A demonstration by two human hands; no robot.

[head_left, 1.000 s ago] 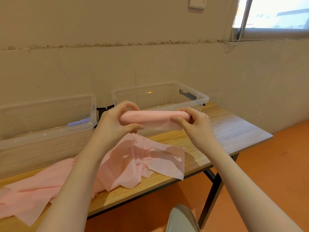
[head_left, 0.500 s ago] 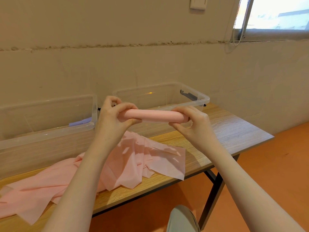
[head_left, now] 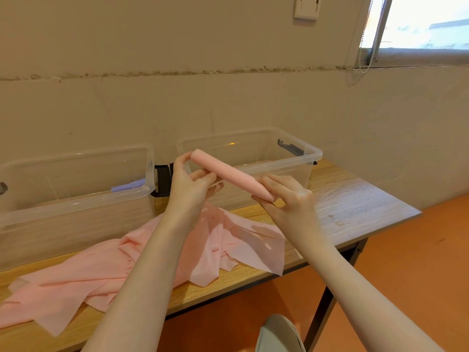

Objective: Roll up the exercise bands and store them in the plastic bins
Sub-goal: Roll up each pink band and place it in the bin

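Both hands hold a pink rolled band [head_left: 227, 176] in the air above the counter [head_left: 355, 207], in front of the right clear bin [head_left: 299, 171]. The roll is tilted: its far end is higher and to the left, its near end is lower and to the right. The left hand [head_left: 189, 186] grips the upper part, with its fingers [head_left: 203, 175] curled under the roll and the thumb at the far end. The right hand [head_left: 289, 199] pinches the lower end, its fingers [head_left: 269, 182] bent around the tip. Below the hands, a heap of loose pink bands [head_left: 121, 270] lies spread on the counter, and one corner hangs over the front edge. The left clear bin [head_left: 76, 199] stands beside the right one, against the wall, and a purple roll [head_left: 128, 186] lies inside it. A black latch [head_left: 162, 180] shows between the two bins.
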